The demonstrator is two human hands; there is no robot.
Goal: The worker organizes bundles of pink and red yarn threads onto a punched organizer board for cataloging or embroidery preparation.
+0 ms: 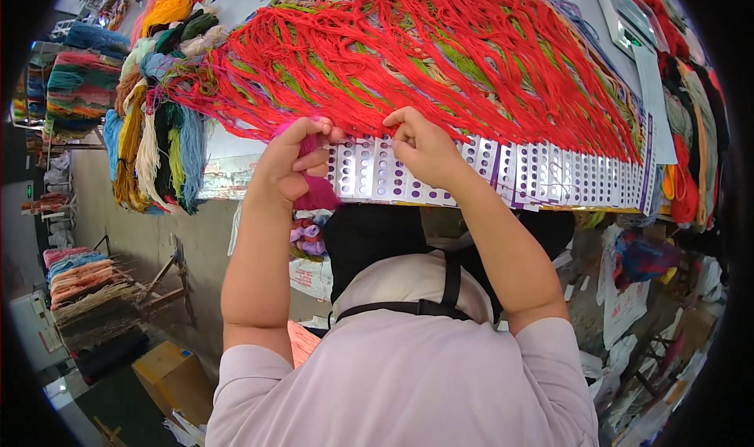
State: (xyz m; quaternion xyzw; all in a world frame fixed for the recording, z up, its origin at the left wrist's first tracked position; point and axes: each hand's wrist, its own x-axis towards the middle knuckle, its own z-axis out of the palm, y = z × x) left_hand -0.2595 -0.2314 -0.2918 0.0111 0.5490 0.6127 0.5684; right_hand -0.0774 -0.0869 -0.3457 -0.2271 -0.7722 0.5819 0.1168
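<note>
My left hand (289, 164) is closed around a bundle of magenta thread (318, 194), whose lower end hangs below the fingers. Its thumb and index finger come together near the edge of the red threads. Just to the right, my right hand (428, 153) is curled with thumb and fingers pinched; whatever lies between them is too fine to make out. Both hands are over a row of white cards (365, 172) punched with round holes. From the cards a thick layer of red threads (393, 62) spreads back across the table, with green and purple strands showing through.
Skeins in many colours (153, 145) hang over the table's left end, and more skeins (687, 149) hang at the right. A flat glass-topped device (624, 19) lies at the back right. A rack of yarn (86, 282) and a cardboard box (173, 376) stand at the lower left.
</note>
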